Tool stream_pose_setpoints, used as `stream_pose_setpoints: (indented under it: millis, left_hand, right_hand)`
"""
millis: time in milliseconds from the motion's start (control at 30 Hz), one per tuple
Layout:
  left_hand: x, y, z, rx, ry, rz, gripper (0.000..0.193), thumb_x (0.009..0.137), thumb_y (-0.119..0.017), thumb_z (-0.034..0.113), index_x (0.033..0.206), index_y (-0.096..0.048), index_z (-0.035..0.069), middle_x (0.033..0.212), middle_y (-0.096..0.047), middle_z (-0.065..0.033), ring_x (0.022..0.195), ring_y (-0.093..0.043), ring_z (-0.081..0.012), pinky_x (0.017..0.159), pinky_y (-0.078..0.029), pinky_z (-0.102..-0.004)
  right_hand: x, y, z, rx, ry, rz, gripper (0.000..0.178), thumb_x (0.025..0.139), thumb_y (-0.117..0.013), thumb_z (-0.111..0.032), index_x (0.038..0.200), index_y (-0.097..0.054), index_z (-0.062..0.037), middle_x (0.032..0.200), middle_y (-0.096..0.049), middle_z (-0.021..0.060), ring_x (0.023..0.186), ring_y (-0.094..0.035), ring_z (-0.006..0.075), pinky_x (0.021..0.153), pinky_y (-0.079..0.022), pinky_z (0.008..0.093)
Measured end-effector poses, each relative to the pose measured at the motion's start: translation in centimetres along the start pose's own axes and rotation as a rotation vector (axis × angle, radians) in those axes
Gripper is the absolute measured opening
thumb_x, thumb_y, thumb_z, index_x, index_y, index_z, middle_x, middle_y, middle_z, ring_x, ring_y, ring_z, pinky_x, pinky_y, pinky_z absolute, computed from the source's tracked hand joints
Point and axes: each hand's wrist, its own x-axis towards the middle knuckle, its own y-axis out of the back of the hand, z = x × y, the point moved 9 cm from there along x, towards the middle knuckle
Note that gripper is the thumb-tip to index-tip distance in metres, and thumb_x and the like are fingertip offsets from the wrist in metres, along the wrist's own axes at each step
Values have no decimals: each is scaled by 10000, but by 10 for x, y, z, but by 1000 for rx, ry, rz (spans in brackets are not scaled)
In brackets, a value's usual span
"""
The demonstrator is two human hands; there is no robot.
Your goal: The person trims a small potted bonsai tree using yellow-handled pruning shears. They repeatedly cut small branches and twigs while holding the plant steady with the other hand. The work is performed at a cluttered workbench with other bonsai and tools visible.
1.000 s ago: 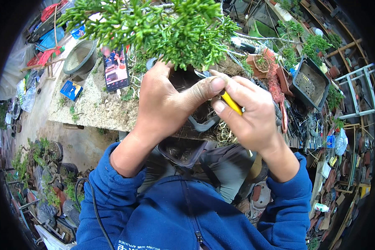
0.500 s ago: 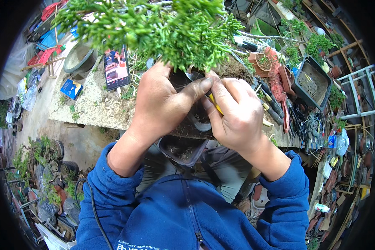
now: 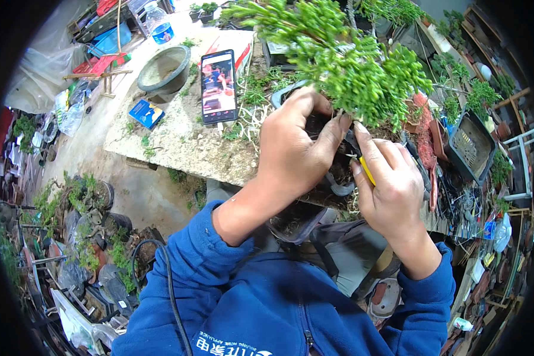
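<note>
A small juniper (image 3: 362,71) with dense green foliage leans over the work spot, its base partly hidden by my fingers. My left hand (image 3: 296,142) is closed around the juniper's lower stem, thumb pointing toward my right hand. In my right hand (image 3: 391,184) is a yellow-handled knife (image 3: 366,170), gripped between thumb and fingers, with a bit of metal showing beside the thumb. Both hands nearly meet at the stem. Beneath them shows a dark pot (image 3: 342,185) with a grey rim; much of it is covered.
A phone (image 3: 219,86) stands on the slab-like table (image 3: 178,151), by a round grey pot (image 3: 164,68) and a blue box (image 3: 146,114). To the right are a black plastic tray (image 3: 472,145), red netting (image 3: 424,127) and tangled wires. A dark container (image 3: 295,222) sits at my lap.
The view has swung left, so hands and juniper appear further right. Both hands keep their hold; the knife's blade shows less than before.
</note>
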Motion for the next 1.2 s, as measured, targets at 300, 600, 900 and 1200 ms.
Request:
stream_pose_setpoints:
  millis: [300, 600, 900, 1200]
  left_hand:
    - [0, 1, 0, 116, -73, -14, 135, 847, -748, -24, 791, -625, -24, 849, -604, -187, 797, -625, -385, 706, -499, -413]
    - [-2, 6, 0, 206, -205, -196, 269, 777, -890, 86, 700, -640, 22, 798, -606, -138, 772, -600, -310, 672, -466, -415]
    - [11, 8, -26, -259, 150, -128, 392, 878, -854, 139, 1186, -679, -28, 1103, -755, -103, 991, -690, -169, 920, -547, -348]
    - [10, -8, -8, -274, 263, -360, 425, 880, -892, 285, 1178, -764, 11, 966, -782, -53, 829, -701, -121, 768, -581, -298]
  right_hand:
    - [-9, 15, -1, 15, -37, -135, 518, 900, -738, -63, 1409, -668, 2, 1123, -701, 187, 989, -666, 382, 898, -542, 460]
    - [-85, 2, 96, 1239, -856, -5, 601, 895, -775, 83, 1469, -604, 36, 1057, -704, 72, 867, -725, 164, 765, -617, 290]
    - [-176, -41, 140, 1800, -1554, 289, 515, 987, -552, -415, 1272, -635, 6, 889, -658, 54, 807, -641, 189, 788, -530, 394]
    - [-49, 39, 30, 542, -231, -250, 744, 827, -788, -41, 1516, -534, 73, 1367, -670, 253, 1203, -688, 361, 1053, -526, 408]
